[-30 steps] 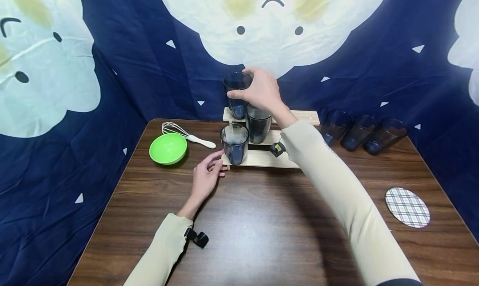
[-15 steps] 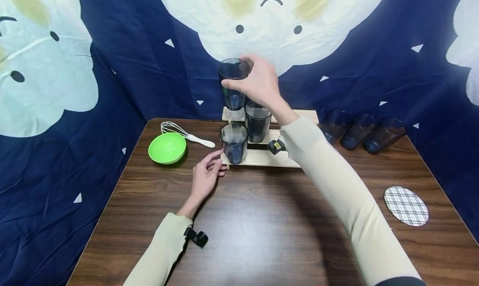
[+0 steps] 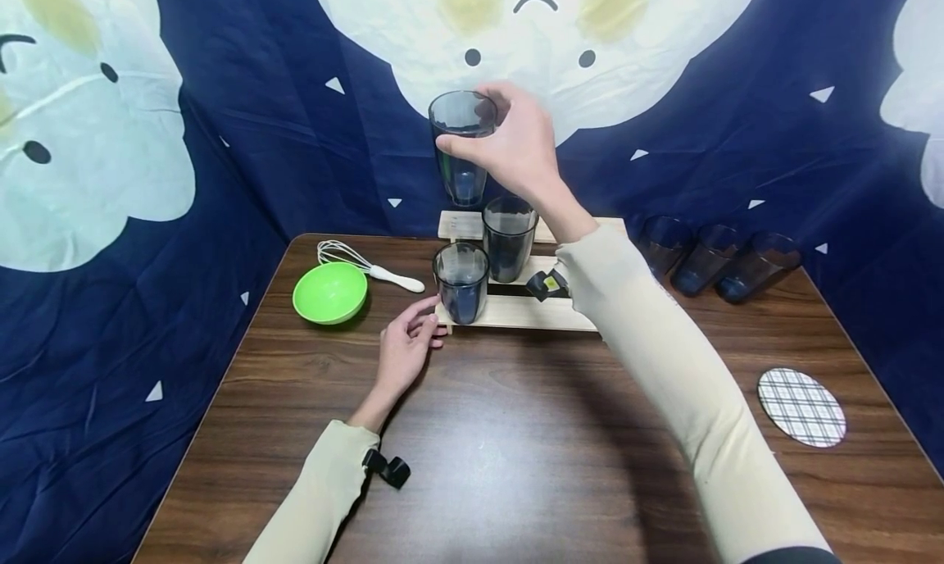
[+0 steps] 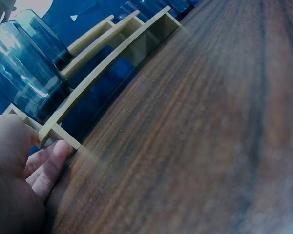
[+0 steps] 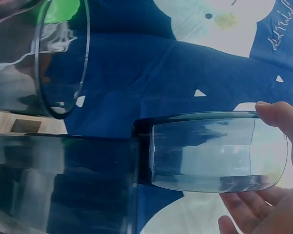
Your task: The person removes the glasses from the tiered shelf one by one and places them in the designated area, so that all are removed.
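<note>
My right hand (image 3: 519,146) grips a dark tinted drinking glass (image 3: 463,170) near its rim, thumb on the near side. It hangs upright above the left end of the top step of a three-step wooden rack (image 3: 542,312); in the right wrist view the held glass (image 5: 210,153) lies sideways across the picture. A second glass (image 3: 509,244) stands on the middle step, and a third glass (image 3: 462,289) on the bottom step at the left. My left hand (image 3: 404,347) holds the rack's front left corner, its fingers (image 4: 49,168) at the end leg in the left wrist view.
Left of the rack are a green bowl (image 3: 330,293) and a whisk (image 3: 383,275) with a white handle. Several more dark glasses (image 3: 704,261) stand at the back right. A round checked coaster (image 3: 802,408) lies on the right of the wooden table (image 3: 472,482). Blue cloth hangs behind.
My right hand has lifted the glass from the top step, straight up and clear of the rack. The left hand has stayed at the rack's corner.
</note>
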`<state>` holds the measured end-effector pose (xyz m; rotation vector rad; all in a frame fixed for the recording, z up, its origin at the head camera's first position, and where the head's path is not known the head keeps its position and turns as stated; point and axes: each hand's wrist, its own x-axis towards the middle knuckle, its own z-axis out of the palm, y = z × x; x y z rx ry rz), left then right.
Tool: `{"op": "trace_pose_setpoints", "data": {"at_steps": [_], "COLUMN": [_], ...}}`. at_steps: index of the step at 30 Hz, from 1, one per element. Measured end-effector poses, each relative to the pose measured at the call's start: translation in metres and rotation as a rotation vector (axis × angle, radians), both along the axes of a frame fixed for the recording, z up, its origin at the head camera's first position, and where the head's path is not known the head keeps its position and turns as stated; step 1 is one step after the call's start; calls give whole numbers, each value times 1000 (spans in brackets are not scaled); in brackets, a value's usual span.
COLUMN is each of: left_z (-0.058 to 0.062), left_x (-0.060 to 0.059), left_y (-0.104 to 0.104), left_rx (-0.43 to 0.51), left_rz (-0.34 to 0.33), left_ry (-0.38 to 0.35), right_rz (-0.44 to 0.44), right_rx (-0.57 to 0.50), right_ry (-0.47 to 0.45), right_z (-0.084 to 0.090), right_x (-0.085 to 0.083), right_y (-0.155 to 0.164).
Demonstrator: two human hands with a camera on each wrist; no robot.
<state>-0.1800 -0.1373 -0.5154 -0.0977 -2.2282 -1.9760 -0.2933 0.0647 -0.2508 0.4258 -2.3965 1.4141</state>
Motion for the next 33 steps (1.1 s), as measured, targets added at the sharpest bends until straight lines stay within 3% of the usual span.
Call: {"op": "trace_pose_setpoints", "data": {"at_steps": [18,33], "left_z": [0,2], "left_x": [2,2], "left_y": [-1,0], "left_rx": [2,7], "left_rz": [5,15], "left_ry": [-16,-26], "right_rz": [4,-5], "right_rx": [-170,-309], "right_ry": [52,177], "right_z": [11,12], "right_x": [24,47], "right_y": [15,40]}}
